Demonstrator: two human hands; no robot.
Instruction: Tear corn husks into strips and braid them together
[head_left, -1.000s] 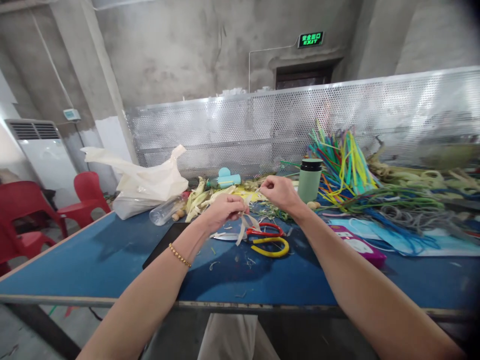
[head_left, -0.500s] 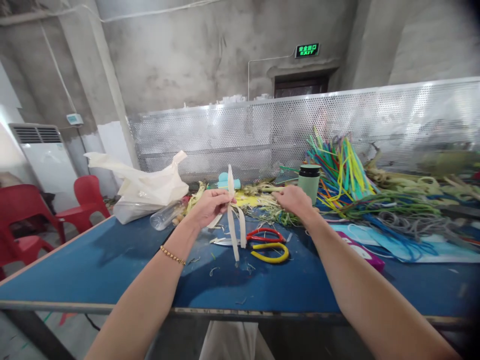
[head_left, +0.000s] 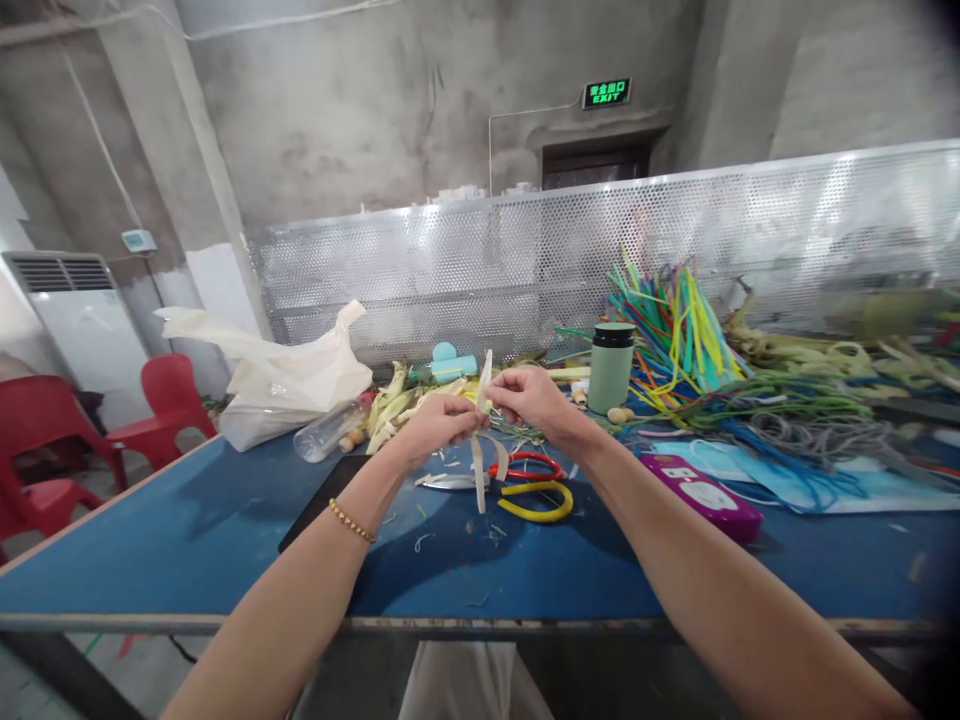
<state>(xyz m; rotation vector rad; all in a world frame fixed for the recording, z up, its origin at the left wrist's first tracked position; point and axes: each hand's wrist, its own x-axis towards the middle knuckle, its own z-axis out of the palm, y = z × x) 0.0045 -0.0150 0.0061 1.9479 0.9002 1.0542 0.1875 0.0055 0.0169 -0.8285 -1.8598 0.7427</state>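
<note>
Pale flat strips (head_left: 478,478), like dried husk, hang crossed and folded in front of me above the table. My left hand (head_left: 442,420) pinches them where they cross. Close beside it, my right hand (head_left: 529,397) has its thumb and fingers pressed together at the upper part of the strip. The fingertips nearly meet, so the exact hold is partly hidden. Below the hands lie scissors (head_left: 541,505) with one red and one yellow handle, blades pointing left. The strips' lower ends hang in front of the blades.
On the blue table (head_left: 187,545) stand a green canister (head_left: 611,370), a purple pack (head_left: 705,497) and a clear bottle (head_left: 326,432). A white bag (head_left: 300,375) is at left. Coloured strips (head_left: 690,325) and tangled cords (head_left: 810,435) fill the right. A dark flat object (head_left: 319,505) lies by my left forearm.
My right hand has come left from the husk pile near the canister to the strips. My left hand has shifted slightly right and lower, still pinching them.
</note>
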